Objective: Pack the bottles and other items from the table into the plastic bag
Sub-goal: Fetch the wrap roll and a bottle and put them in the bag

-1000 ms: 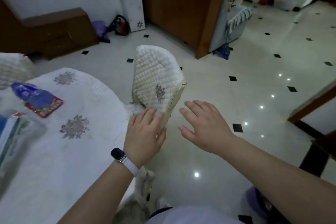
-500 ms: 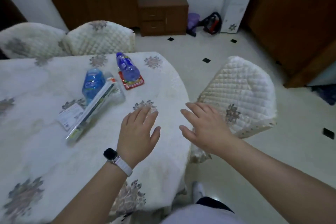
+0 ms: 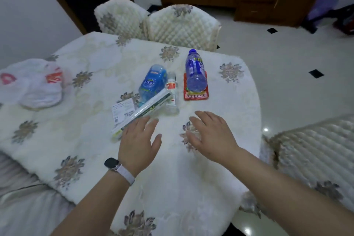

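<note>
Bottles (image 3: 195, 71) just beyond left hand (image 3: 138, 140) and right hand (image 3: 212, 136), fingers straight, apart, seemingly above table (image 3: 76, 140).

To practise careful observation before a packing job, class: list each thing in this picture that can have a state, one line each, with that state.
plastic bag, crumpled, lying slack.
dark blue bottle, capped, lying on the red packet.
light blue bottle, on its side, near end under the long box.
small clear bottle, on its side.
left hand, open, holding nothing.
right hand, open, holding nothing.
</note>
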